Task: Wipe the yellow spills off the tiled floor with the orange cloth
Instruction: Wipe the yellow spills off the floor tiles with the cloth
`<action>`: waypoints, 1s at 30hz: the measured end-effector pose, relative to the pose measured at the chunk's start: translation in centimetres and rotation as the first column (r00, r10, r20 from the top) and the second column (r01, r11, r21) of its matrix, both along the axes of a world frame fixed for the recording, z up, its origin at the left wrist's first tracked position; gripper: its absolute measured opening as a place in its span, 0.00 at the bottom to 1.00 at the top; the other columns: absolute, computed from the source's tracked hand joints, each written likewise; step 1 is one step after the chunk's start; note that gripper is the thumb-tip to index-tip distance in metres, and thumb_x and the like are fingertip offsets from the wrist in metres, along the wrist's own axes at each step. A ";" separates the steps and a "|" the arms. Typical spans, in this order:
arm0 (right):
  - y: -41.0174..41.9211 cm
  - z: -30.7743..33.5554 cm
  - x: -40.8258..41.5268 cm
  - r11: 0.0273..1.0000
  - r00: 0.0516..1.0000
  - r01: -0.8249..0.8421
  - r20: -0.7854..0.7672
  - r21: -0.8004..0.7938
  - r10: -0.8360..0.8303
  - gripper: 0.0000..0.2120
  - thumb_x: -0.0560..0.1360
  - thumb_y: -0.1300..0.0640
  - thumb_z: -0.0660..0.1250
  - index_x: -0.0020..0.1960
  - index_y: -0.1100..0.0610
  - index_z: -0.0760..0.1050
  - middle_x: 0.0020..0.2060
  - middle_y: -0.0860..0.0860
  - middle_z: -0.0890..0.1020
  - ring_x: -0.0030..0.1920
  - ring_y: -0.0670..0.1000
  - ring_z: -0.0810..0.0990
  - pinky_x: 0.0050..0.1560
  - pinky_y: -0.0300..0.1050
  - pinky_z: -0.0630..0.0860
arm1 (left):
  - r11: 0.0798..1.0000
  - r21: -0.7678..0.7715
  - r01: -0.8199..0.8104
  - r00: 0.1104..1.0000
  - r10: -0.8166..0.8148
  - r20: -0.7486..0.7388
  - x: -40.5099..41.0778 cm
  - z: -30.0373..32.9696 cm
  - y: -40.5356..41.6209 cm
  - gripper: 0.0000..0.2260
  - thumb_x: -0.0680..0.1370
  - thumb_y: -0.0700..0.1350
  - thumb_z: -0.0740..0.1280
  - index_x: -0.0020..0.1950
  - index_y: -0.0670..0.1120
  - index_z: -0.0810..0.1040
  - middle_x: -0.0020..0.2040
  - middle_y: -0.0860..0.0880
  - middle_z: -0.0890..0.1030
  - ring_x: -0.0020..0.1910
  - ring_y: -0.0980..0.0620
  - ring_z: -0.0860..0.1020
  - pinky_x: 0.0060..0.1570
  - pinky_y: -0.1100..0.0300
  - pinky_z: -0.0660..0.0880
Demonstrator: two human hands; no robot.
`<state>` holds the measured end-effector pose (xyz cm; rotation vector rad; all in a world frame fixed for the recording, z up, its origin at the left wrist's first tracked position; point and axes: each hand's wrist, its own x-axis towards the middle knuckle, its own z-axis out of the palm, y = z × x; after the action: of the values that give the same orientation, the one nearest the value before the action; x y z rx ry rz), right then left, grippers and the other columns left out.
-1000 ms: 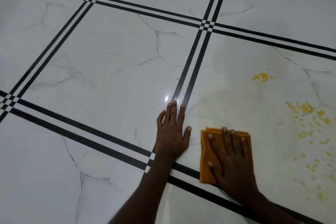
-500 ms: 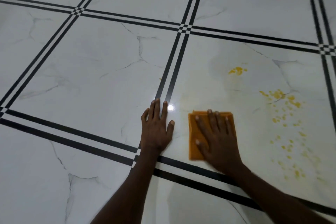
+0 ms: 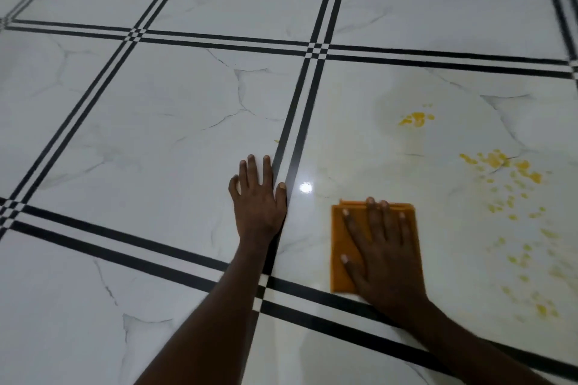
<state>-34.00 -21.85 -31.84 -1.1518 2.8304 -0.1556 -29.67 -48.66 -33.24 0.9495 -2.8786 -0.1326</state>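
Nearest: both forearms enter from the bottom edge of the view, reaching forward onto the tiled floor (image 3: 175, 141), white marble-look tiles divided by black double lines.

Right hand (image 3: 380, 247) lies flat, palm down, fingers spread and extended on the orange cloth (image 3: 339, 247). It is pressing, not pinching; nothing is gripped. The cloth is folded to a rectangle with its long axis running near to far, its near end just beyond the black line (image 3: 312, 291) that crosses in front of the person. Fingertips reach the cloth's far edge.

Left hand (image 3: 258, 206) is open and flat on bare tile, fingers together, thumb tip at the lengthwise black line (image 3: 295, 147). Judged as a brace, carrying no part of the wipe.

Key relation: the yellow spills lie to the right and beyond the cloth, on the same tile, apart from it. The right hand is the nearer one. The scatter of droplets (image 3: 519, 247) runs down the tile's right side, roughly level with the cloth; the denser cluster (image 3: 500, 164) sits farther off; the small isolated patch (image 3: 416, 119) is farthest. One tiny fleck (image 3: 276, 141) lies beside the lengthwise line, beyond the left fingertips.

No containers in view.

Judgement: most of the spill remains; the next stroke needs to sweep rightward, then forward.
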 end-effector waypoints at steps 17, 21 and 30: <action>-0.4 -0.3 -2.7 0.951 0.950 0.308 -0.054 -0.021 -0.308 0.37 0.80 0.40 0.57 0.84 0.52 0.53 0.82 0.64 0.57 0.81 0.67 0.57 0.79 0.70 0.51 | 1.000 -0.015 0.019 0.999 -0.019 0.030 0.3 0.0 -0.6 0.28 0.83 0.56 0.54 0.82 0.46 0.59 0.80 0.37 0.62 0.79 0.37 0.60 0.72 0.38 0.61; -0.3 -0.2 -3.4 0.996 0.996 0.082 -0.024 -0.043 -0.083 0.37 0.80 0.37 0.57 0.84 0.47 0.51 0.84 0.59 0.53 0.83 0.63 0.52 0.81 0.67 0.49 | 1.000 0.025 0.001 1.000 -0.001 -0.014 -1.3 0.3 0.0 0.32 0.79 0.57 0.55 0.80 0.43 0.62 0.79 0.35 0.62 0.79 0.35 0.58 0.72 0.36 0.61; 3.4 -0.8 -15.5 0.834 0.825 0.545 -0.119 -0.085 -0.552 0.34 0.81 0.37 0.52 0.83 0.50 0.58 0.81 0.61 0.62 0.78 0.65 0.63 0.78 0.69 0.55 | 0.999 0.028 0.032 0.999 -0.032 -0.005 -8.2 0.3 6.4 0.31 0.82 0.60 0.55 0.82 0.47 0.57 0.80 0.38 0.60 0.80 0.38 0.58 0.76 0.39 0.57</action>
<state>-49.52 -18.44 -32.60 -0.3187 3.2175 -0.1817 -37.92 -42.22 -32.98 0.9061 -2.8959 -0.1777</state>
